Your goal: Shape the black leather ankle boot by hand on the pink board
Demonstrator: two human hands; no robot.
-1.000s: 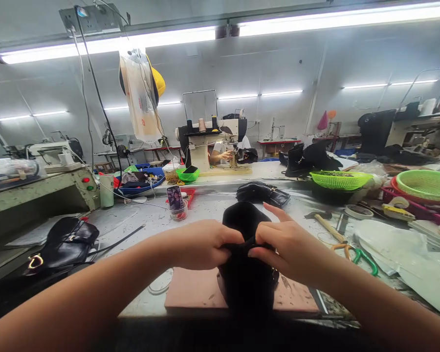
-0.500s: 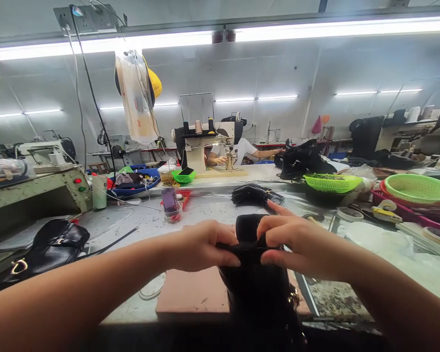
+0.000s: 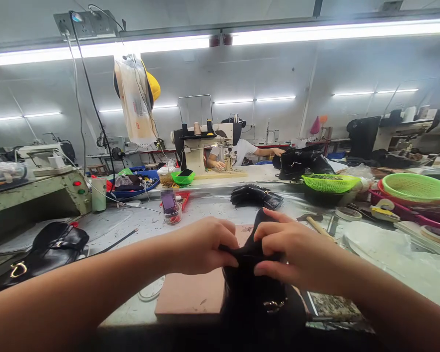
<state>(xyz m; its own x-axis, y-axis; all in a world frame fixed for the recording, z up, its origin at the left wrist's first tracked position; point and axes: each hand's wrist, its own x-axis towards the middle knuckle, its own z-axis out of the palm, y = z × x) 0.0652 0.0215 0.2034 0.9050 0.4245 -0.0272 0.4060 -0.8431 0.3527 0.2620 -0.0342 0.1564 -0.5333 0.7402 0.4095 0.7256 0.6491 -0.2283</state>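
A black boot upper (image 3: pixel 247 288) is held at the lower centre of the frame, above a pink board (image 3: pixel 190 296). Its top edge is pinched between the thumb and bent fingers of the left hand (image 3: pixel 214 247), and a little to the right the same edge is gripped by the right hand (image 3: pixel 291 247), whose index finger is lifted off toward the upper left. Only a narrow stretch of edge is left between the two grips.

The pinched edge is laid roughly crosswise, left to right, while the long axis of the upper is run up and down the frame: the dark body is hung below the fingers toward the bottom edge, and a tongue-like flap is raised beyond them, closer to the right hand. The gold buckle (image 3: pixel 274 306) is likewise set below the right hand, nearer to it than to the left. Whether the fingertips inside the fold are touching cannot be told. Another black upper (image 3: pixel 255 195) is placed farther up the frame.
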